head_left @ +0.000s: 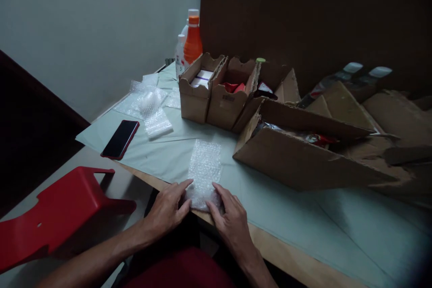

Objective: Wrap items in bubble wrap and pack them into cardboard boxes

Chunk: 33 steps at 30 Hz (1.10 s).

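A folded rectangular piece of bubble wrap (pixel 204 168) lies flat on the cloth-covered table, its near end at the front edge. My left hand (pixel 171 202) holds its near left side, thumb and index finger on the border. On the opposite side, my right hand (pixel 229 207) has hold of the near right border, with the thumb on the near part and the index finger further up. The other fingers of both hands are partly hidden. Whether anything lies inside the wrap, I cannot tell.
More bubble wrap (pixel 151 108) lies loosely to the left, near a phone (pixel 120 139). Cardboard bins (pixel 224 110) and a long cardboard box (pixel 303 157) stand behind and right. Bottles (pixel 193 40) stand at the back. A red plastic stool (pixel 67 211) is at lower left.
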### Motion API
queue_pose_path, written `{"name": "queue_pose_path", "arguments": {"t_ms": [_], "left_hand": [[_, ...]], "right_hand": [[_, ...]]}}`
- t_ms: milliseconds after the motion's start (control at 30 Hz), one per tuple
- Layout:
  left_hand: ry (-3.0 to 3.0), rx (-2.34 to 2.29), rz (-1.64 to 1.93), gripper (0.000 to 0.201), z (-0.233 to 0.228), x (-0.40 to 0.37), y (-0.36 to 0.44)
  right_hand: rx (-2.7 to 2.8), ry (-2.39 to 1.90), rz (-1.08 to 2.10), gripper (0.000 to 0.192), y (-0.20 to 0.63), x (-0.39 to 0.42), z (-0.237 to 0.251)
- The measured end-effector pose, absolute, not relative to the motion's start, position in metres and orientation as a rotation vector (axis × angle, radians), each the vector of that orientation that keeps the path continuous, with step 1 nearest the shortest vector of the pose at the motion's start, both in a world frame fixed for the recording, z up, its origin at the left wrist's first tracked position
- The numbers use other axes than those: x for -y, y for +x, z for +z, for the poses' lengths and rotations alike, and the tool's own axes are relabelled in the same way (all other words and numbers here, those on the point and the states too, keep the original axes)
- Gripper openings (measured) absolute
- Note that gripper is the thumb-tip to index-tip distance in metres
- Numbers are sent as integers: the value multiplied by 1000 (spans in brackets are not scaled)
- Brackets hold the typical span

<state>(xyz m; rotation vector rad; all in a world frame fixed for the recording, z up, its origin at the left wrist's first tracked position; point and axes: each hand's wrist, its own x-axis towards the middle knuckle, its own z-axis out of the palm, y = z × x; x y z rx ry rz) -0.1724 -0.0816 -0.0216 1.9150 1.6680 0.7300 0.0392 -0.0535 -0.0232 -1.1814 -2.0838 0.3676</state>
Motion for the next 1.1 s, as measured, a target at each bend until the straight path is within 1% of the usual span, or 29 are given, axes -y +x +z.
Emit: {"name": "queue_pose_path", "arguments": {"t_ms": [67,133,267,367,433,533,700,733,833,867,933,1000,1100], "left_hand": [[1922,-1675,727,48,-23,81,-172],[1943,-1672,719,47,-24,79,-172],[2015,-1680,724,47,-25,79,-171],[2145,-1676,829,45,-20,83,-171],[2292,-1614,901,45,-16,88,-172],[2440,-1459,896,42,-15,91,-174],[2313,-1411,932,36,-18,82,-172],[2285,-1416,930,35,-18,79,-172],[2222,-1431,902,30,-19,72,-172],[2204,-1440,902,28,-19,71,-172],[2176,-1450,921,26,-20,69,-172],[2162,-1457,940,28,-21,69,-173],[2136,-1493,925,30,-19,69,-173]], "right_hand": [[2077,-1120,217,32,44,61,-16],[2154,-1040,152,31,48,70,-9],[2378,-941,219,34,46,74,-10],[2374,-933,211,37,42,66,-19],[2337,-915,249,36,40,60,-22],[2299,-919,402,28,38,54,-20],[2214,-997,560,20,41,47,-12],[2200,-1015,587,22,43,46,-12],[2180,-1070,629,46,48,46,-15],[2181,-1079,626,49,48,46,-16],[2176,-1087,610,45,47,45,-19],[2152,-1111,608,39,44,43,-21],[2110,-1172,644,36,40,38,-23]]}}
